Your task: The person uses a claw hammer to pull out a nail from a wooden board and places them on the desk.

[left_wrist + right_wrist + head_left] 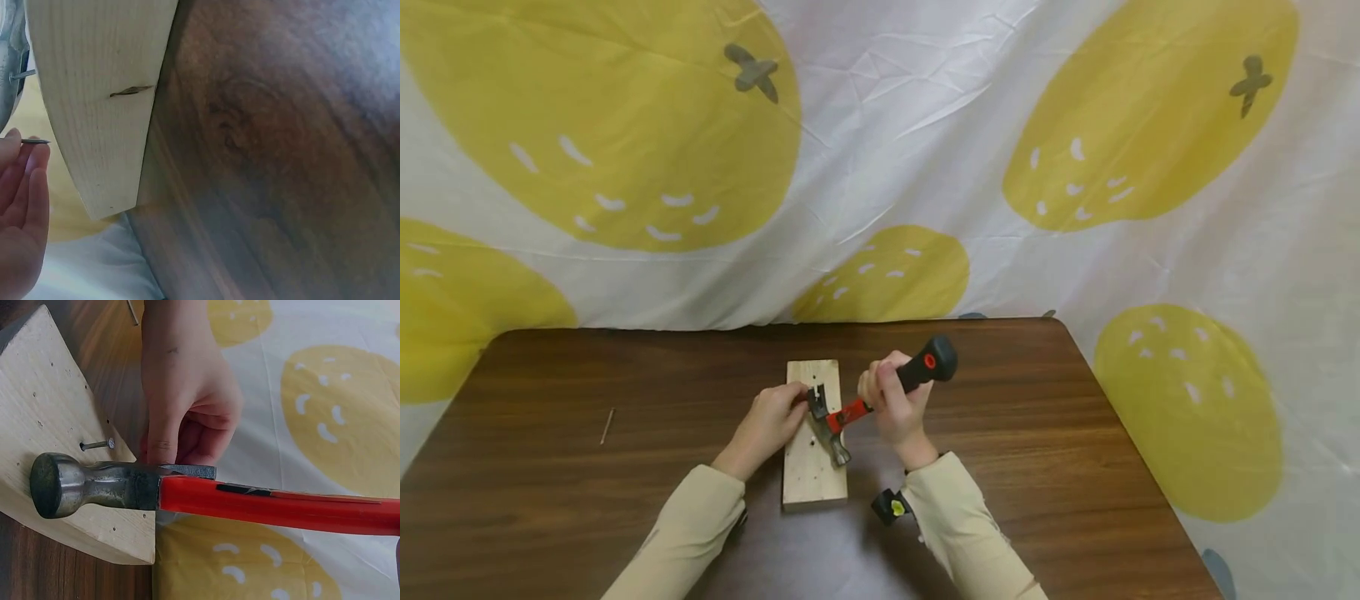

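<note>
My right hand [898, 404] grips the black and red handle of a claw hammer [850, 412], its metal head over a pale wooden board [815, 487]. My left hand [772, 417] is at the board's left side, near the hammer's claw. Between its thumb and fingers it pinches a nail [35, 141], the pointed tip showing in the left wrist view. Another nail [98, 444] stands partly sunk in the board, beside the hammer head in the right wrist view. Small dark holes dot the board. The hammer head hides the left fingertips in the right wrist view.
A loose nail [607, 426] lies on the brown wooden table [1037, 467], left of the board. Behind the table hangs a white curtain [910, 150] printed with large yellow fruit, reaching its back edge.
</note>
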A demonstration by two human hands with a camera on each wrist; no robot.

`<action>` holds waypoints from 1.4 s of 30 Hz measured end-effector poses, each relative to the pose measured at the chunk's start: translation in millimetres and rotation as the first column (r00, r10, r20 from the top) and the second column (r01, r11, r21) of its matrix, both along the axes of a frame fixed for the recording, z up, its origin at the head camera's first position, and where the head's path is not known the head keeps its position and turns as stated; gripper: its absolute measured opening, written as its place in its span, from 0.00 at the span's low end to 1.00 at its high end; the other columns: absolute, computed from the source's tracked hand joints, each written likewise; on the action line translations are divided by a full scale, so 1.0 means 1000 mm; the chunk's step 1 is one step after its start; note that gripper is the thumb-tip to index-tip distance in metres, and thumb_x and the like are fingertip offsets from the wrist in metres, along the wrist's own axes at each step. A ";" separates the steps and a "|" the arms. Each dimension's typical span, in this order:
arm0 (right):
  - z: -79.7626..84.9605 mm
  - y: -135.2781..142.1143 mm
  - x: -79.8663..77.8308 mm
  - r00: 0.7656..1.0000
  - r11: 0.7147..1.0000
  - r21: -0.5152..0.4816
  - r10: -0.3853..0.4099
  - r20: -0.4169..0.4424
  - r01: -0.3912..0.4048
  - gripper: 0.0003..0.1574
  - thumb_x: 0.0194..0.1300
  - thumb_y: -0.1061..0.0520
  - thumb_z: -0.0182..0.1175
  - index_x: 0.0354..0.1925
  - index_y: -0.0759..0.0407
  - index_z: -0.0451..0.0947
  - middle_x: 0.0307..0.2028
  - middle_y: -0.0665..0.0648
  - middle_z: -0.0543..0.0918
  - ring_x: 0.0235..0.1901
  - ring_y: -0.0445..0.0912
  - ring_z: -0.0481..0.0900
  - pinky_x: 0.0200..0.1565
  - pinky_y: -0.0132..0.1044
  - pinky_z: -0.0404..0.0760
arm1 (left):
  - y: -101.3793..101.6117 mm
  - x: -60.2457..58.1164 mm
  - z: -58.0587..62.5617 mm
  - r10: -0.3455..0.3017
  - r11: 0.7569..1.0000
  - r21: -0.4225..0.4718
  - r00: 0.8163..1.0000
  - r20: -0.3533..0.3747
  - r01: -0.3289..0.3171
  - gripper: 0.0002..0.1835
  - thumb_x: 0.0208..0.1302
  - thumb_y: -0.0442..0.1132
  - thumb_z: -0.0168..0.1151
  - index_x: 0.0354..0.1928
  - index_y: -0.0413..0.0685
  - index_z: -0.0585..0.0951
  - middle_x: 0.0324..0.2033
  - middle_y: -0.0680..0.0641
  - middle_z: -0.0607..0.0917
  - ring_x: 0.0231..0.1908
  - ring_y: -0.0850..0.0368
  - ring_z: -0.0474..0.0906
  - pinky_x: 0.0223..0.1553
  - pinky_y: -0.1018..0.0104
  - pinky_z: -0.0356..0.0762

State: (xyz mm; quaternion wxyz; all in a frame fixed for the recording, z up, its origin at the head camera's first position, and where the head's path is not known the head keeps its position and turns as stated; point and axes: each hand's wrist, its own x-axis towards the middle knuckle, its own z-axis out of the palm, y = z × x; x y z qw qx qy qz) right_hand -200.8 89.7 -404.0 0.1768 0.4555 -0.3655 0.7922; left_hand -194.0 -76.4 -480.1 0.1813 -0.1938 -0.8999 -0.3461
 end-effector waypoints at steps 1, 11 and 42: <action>0.000 0.000 0.000 1.000 1.000 0.002 0.002 0.005 -0.002 0.19 0.68 0.60 0.45 0.20 0.62 0.60 0.07 0.50 0.55 0.05 0.38 0.52 0.08 0.30 0.55 | -0.001 -0.001 0.000 0.000 1.000 0.002 1.000 -0.013 0.000 0.05 0.50 0.24 0.61 0.30 0.38 0.80 0.25 0.43 0.82 0.27 0.55 0.79 0.28 0.61 0.77; -0.004 -0.001 -0.004 1.000 1.000 -0.002 0.006 0.028 -0.006 0.20 0.67 0.59 0.47 0.19 0.63 0.58 0.06 0.51 0.55 0.05 0.39 0.52 0.08 0.32 0.55 | -0.020 -0.010 0.030 0.152 0.978 0.159 0.981 -0.119 -0.132 0.03 0.53 0.28 0.63 0.30 0.35 0.79 0.25 0.42 0.82 0.25 0.53 0.78 0.26 0.60 0.76; 0.023 0.000 0.011 0.998 1.000 0.005 -0.008 0.056 0.008 0.13 0.67 0.64 0.46 0.25 0.65 0.63 0.07 0.54 0.53 0.05 0.43 0.49 0.07 0.34 0.52 | -0.145 0.022 -0.007 0.495 0.868 -0.259 0.778 0.388 -0.423 0.07 0.54 0.30 0.55 0.22 0.35 0.80 0.26 0.32 0.81 0.28 0.32 0.76 0.29 0.44 0.73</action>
